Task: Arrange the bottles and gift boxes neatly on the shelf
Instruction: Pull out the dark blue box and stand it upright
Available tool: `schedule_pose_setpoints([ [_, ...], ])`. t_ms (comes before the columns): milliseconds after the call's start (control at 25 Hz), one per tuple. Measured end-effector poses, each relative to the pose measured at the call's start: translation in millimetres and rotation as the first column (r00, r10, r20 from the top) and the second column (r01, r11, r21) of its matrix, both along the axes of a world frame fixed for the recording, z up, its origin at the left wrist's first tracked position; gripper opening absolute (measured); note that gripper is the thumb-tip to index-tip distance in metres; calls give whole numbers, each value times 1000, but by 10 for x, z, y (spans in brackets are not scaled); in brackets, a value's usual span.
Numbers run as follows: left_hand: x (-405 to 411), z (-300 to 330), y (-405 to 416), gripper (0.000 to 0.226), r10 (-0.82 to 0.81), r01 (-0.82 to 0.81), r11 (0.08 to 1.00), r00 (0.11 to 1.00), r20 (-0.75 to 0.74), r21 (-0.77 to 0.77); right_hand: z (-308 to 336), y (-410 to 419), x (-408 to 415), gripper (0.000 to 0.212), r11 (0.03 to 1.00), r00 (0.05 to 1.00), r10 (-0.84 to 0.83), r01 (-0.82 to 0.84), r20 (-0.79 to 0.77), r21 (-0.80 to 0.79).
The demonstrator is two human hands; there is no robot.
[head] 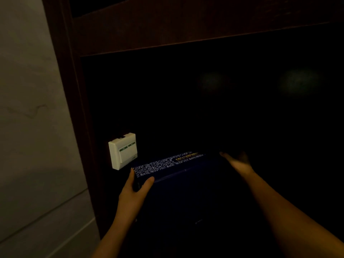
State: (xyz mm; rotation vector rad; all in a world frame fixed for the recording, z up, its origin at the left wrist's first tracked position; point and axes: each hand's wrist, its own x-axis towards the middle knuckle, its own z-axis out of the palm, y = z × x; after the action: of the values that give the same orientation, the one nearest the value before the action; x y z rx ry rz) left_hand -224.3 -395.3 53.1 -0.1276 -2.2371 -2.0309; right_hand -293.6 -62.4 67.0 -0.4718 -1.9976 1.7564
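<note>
At the far left we see a pale wall (28,108), and just right of it the dark wooden upright of the shelf (61,75), with a board running across the top of the bay. Inside the bay, low on the left, a white switch plate (122,151) is fixed against the dark back, just beside the far left corner of the thing we are handling. Our left hand (134,190) is closed on the near left corner of a dark blue gift box (163,165), thumb on top and fingers down the left side; the box has a patterned white-and-blue strip along its far top edge, with gold lettering too small to read. It lies flat and wide in front of us, reaching into the bay, though the gloom keeps us from telling whether its base already rests on the shelf board. Further right, our right hand (239,162) sits at the far right end of the box; the fingers fade into shadow, so we cannot tell whether they are closed on it or only steadying it. We judge this box to be mid-placement. No bottles or other boxes show anywhere, so how much is arranged and how much remains we cannot say.
</note>
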Motion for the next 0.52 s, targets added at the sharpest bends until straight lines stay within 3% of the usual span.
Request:
schedule_pose_setpoints([
  [120, 29, -2, 7, 80, 2, -3, 1000, 1000, -18, -24, -3, 0, 100, 68, 993, 995, -95, 97, -33, 67],
  [320, -28, 27, 63, 69, -18, 14, 996, 999, -45, -87, 0, 73, 392, 81, 959, 977, -204, 213, -67, 188],
  [520, -69, 10, 183, 55, 23, -42, 990, 990, -143, -132, -80, 52, 1021, 86, 830, 896, -415, 444, -157, 339],
])
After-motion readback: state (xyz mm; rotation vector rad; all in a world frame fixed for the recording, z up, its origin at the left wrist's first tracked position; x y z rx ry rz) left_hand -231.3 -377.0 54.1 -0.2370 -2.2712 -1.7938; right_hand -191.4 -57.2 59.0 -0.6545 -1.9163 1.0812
